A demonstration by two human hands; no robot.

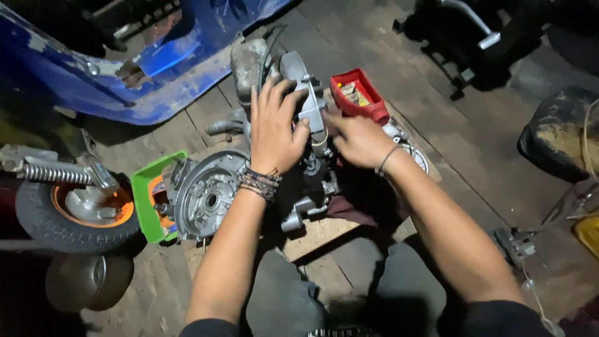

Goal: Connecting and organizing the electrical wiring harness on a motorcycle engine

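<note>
A grey scooter engine (209,196) lies on the wooden floor in front of my knees. My left hand (274,128) rests flat on its upper part, fingers spread over a pale metal housing (310,103). My right hand (357,140) reaches in from the right and pinches something small at the side of that housing; the fingertips hide what it is. Bead bracelets circle my left wrist, a thin band my right.
A red tray of small parts (357,95) sits just beyond my right hand. A green tray (145,203) lies left of the engine, beside a small wheel with an orange rim (78,212). A blue scooter body (143,59) stands behind. Dark seat at right.
</note>
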